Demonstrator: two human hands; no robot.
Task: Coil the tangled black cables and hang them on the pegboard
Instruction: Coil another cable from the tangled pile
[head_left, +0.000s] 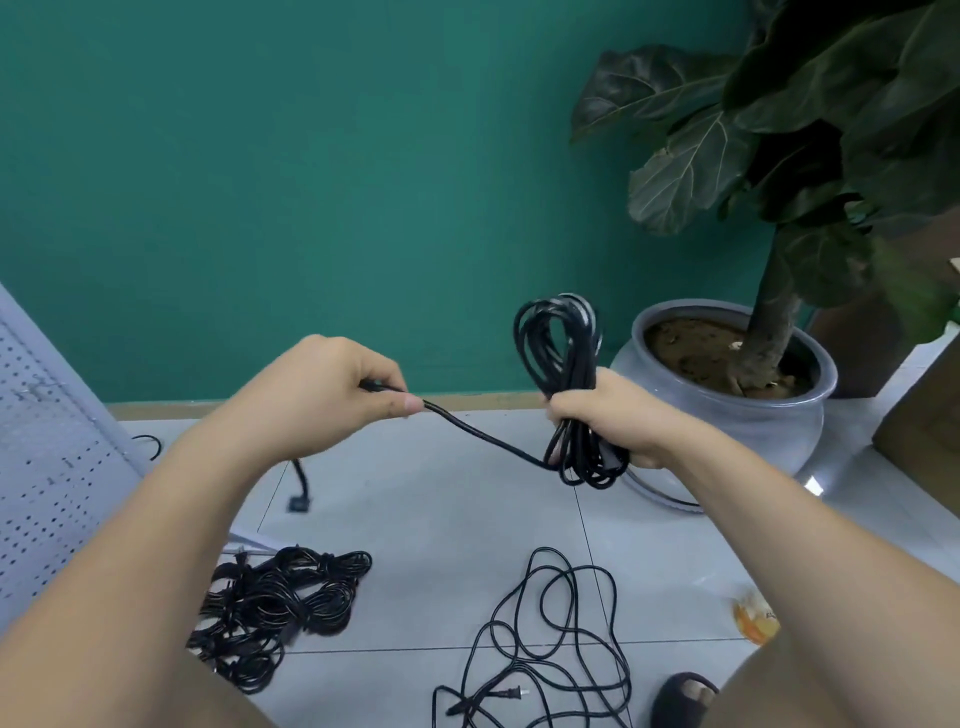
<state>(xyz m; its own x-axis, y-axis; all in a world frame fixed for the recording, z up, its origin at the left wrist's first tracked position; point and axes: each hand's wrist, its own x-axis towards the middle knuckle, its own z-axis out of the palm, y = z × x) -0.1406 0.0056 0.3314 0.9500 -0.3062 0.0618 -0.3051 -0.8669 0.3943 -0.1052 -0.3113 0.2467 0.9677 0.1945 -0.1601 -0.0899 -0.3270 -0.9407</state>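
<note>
the green wall (311, 182) fills the far side, with the tiled floor (426, 519) below it. the pegboard (47, 467) is leaned at the far left, well apart from the coil, and a dark hook (148, 447) is seen at its edge. at the right a plant pot (727, 415) stands just behind the right hand, so room is judged tight on that side and open toward the middle and left. on the floor a heap of bundled cables (280, 603) lies near the pegboard's foot. a loose cable (550, 634) is spread to the heap's right, its plug (511, 693) near the lower edge. the coil (563, 364) is held upright, its long axis near vertical, with loops standing above and hanging below the right hand (608, 421), whose fingers are wrapped tightly round its middle. from the coil's lower part a free tail (483, 436) runs up and leftward to the left hand (322, 395), where it is pinched between thumb and fingers. a connector (300, 501) is seen hanging below the left forearm, likely the tail's end. the coming move is judged to turn on this: the tail lies left of the coil and across its axis, so it could be wound round the coil's waist by the left hand, which is also the hand nearer the pegboard.
</note>
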